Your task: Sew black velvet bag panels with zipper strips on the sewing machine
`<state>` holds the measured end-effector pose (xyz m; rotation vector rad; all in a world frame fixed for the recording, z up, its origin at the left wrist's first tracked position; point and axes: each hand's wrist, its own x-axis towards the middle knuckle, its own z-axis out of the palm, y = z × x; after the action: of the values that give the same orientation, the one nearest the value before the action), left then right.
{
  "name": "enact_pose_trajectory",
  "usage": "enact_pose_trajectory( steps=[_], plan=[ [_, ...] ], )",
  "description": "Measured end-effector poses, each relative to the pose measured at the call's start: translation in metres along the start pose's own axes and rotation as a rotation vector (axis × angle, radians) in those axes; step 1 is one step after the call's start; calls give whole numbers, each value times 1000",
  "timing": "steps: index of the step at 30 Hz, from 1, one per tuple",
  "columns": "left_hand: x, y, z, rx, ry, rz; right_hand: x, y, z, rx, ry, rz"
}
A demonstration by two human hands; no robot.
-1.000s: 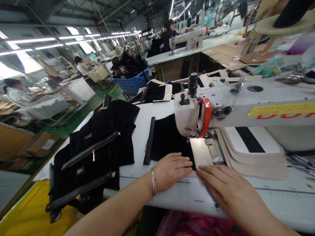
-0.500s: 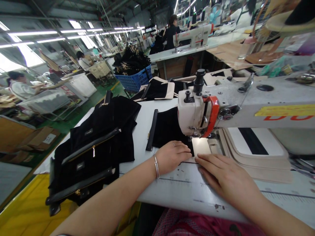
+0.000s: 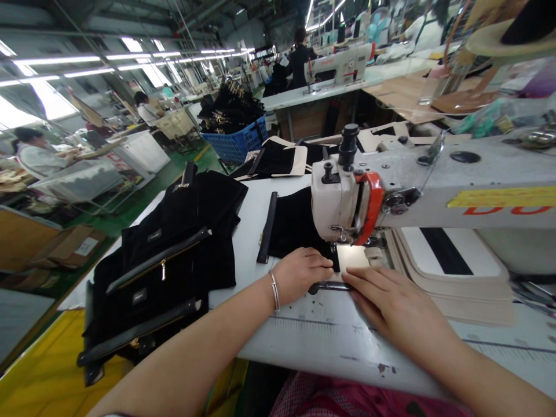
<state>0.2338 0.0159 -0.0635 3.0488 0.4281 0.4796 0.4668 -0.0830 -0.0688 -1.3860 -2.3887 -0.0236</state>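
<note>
My left hand (image 3: 304, 275), with a ring and a silver bangle, lies flat on the near edge of a black fabric piece (image 3: 293, 223). Its fingers are stretched out and close together. My right hand (image 3: 386, 295) rests open, palm down, its fingertips on a beige panel (image 3: 351, 258) beside the black fabric. Both pieces lie by the needle area of a white sewing machine (image 3: 334, 202), whose head hides part of the work. A dark glossy strip (image 3: 332, 285) shows between my hands at the near edge. Another dark strip (image 3: 267, 229) borders the fabric's left side.
Black zippered pieces (image 3: 174, 243) are piled on the table's left. Beige panels (image 3: 460, 278) are stacked under the machine arm. Farther back are more black-and-beige pieces (image 3: 280, 159), a blue basket (image 3: 234, 142) and another sewing machine (image 3: 341, 65). Several people sit or stand beyond.
The dark strip between my hands shows wider and more plainly now. Both hands stay flat in nearly the same place, and the view has shifted slightly.
</note>
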Motion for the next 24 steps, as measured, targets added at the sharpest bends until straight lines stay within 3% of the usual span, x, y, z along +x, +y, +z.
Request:
enact_pose_trajectory(
  steps=[14,19,24],
  plan=[
    [17,-27,11,3,-38,-81,20,17,11,-86,18,-6],
    [22,-28,10,-33,33,-152,24,16,14,-132,30,34],
    [26,-28,6,-52,-2,-184,25,17,16,-119,42,50]
  ],
)
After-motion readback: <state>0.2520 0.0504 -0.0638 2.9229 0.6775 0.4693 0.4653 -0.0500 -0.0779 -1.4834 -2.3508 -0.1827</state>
